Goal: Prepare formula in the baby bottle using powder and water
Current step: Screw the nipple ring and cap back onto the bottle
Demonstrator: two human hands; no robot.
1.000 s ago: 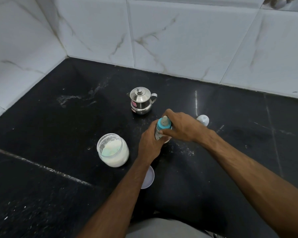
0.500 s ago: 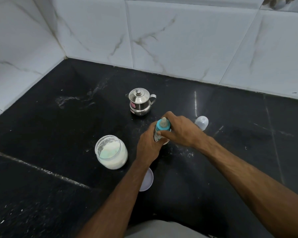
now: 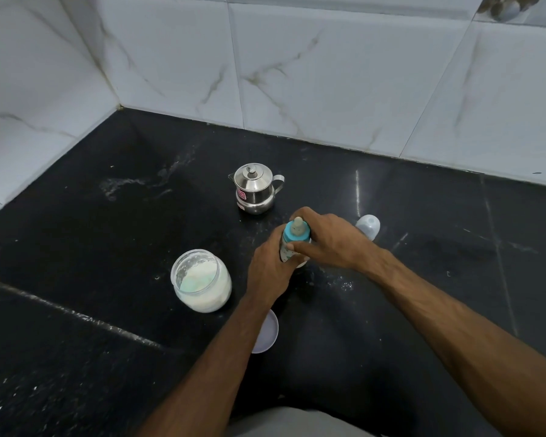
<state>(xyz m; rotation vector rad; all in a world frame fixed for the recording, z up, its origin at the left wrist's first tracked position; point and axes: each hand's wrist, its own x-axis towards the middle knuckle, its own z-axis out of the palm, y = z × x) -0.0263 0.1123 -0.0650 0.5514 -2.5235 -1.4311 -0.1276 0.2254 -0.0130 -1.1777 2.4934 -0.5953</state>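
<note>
The baby bottle (image 3: 292, 242) stands upright on the black counter (image 3: 108, 234), its blue collar and nipple on top. My left hand (image 3: 270, 272) grips the bottle's body from the near side. My right hand (image 3: 328, 239) wraps its fingers round the blue collar. An open jar of white powder (image 3: 202, 280) stands to the left of the bottle. A small lidded steel pot (image 3: 255, 189) sits behind it.
The bottle's clear dome cap (image 3: 368, 226) lies just right of my right hand. A pale round lid (image 3: 267, 331) lies flat under my left forearm. White tiled walls close off the back and left. Spilled powder specks dot the counter near the bottle.
Both hands stay on the bottle; my right hand has turned slightly round the blue collar. The view has shifted a little.
</note>
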